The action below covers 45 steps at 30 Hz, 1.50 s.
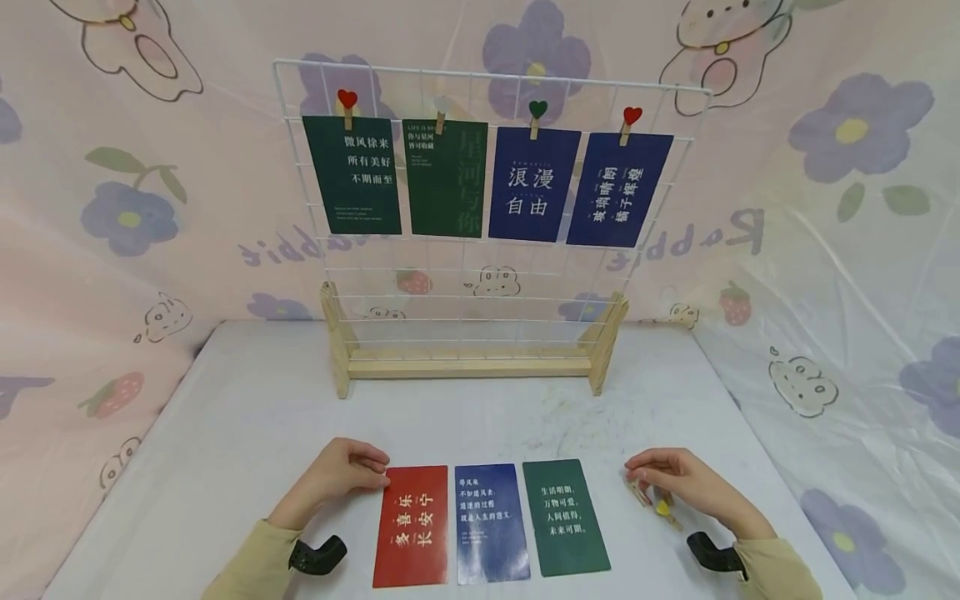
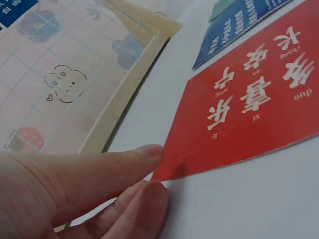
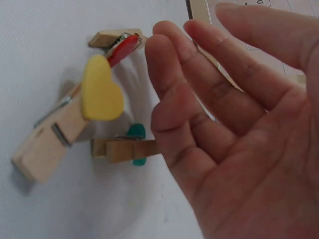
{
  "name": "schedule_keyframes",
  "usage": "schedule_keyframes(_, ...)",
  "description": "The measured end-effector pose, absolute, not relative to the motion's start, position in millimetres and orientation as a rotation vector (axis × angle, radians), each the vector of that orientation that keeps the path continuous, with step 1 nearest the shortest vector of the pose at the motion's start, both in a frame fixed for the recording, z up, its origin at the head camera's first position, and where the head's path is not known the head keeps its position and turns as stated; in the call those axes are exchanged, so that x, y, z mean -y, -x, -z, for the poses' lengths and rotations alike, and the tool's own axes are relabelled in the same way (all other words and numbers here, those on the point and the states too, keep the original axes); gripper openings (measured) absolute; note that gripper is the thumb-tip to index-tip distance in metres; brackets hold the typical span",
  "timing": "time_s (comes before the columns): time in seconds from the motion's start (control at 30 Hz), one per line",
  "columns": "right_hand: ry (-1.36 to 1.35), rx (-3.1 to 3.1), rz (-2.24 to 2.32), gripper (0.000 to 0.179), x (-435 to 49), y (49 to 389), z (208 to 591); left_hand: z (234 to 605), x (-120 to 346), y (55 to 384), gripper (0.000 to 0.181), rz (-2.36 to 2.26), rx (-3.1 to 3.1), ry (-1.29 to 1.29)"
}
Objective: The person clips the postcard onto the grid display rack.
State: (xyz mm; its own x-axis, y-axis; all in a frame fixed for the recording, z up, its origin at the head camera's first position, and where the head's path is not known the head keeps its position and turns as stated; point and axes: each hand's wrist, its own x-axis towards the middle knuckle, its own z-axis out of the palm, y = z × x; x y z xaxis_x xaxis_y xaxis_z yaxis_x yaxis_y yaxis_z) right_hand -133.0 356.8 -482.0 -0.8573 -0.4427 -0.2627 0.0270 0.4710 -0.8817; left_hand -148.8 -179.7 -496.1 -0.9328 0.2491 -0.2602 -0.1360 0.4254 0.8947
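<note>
My left hand (image 1: 341, 473) is at the upper left corner of a red card (image 1: 411, 527) with white characters. In the left wrist view, that corner of the card lies by the fingertips (image 2: 149, 151), which are a little apart. To the right of it lie a blue card (image 1: 492, 525) and a green card (image 1: 567, 517). My right hand (image 1: 686, 483) hovers beside small wooden clothespins, its fingers loosely bent around nothing. These are a yellow-heart clothespin (image 3: 102, 89), a red-heart clothespin (image 3: 117, 41) and a green-heart clothespin (image 3: 124, 148).
Behind the cards stands a white wire grid rack (image 1: 480, 283) on a wooden base (image 1: 468, 367). Two green cards (image 1: 356, 187) and two blue cards (image 1: 534, 187) hang on it from clothespins. A patterned cloth (image 1: 825, 250) covers the background behind the white table (image 1: 247, 400).
</note>
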Motion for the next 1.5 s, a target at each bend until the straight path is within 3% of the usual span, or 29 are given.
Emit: schedule_keyframes(1.5, 0.324, -2.288, 1.382, 0.034, -362, 129, 479, 508, 163, 142, 0.029, -1.465, -2.656, -0.054)
